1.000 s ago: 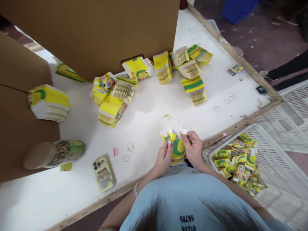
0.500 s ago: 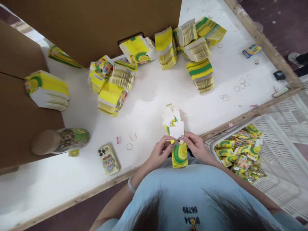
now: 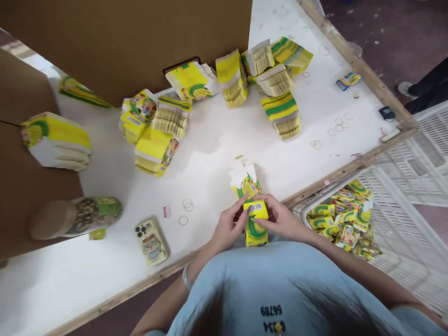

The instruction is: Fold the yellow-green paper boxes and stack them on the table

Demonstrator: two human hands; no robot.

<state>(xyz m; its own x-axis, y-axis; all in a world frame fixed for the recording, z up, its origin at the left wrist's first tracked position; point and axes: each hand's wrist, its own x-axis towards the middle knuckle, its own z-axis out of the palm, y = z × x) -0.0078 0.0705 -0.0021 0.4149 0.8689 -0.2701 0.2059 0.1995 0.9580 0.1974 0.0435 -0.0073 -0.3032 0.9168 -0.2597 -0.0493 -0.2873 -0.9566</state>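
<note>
Between my hands is a small yellow and green carton (image 3: 257, 229), close to my body at the table's front edge. Its end flap, bearing a barcode, is folded down toward me. My left hand (image 3: 231, 221) grips the carton's left side, thumb near the barcode. On the other side, my right hand (image 3: 279, 218) holds it with fingers and thumb around the end. Just beyond lie flat yellow and green cartons (image 3: 246, 183) with white flaps showing.
Bundled flat cartons (image 3: 282, 112) lie along the back beside brown cardboard (image 3: 140, 37). A phone (image 3: 151, 240), a jar (image 3: 93, 214) and rubber bands (image 3: 187, 204) are at the left. At right, a white crate (image 3: 304, 208) contains filled yellow packs (image 3: 346, 219). A small blue box (image 3: 349, 80) lies far right.
The white end flap that stood up on the carton is now folded over, showing its barcode side. Both hands have shifted from pinching at the opening to holding the carton's sides.
</note>
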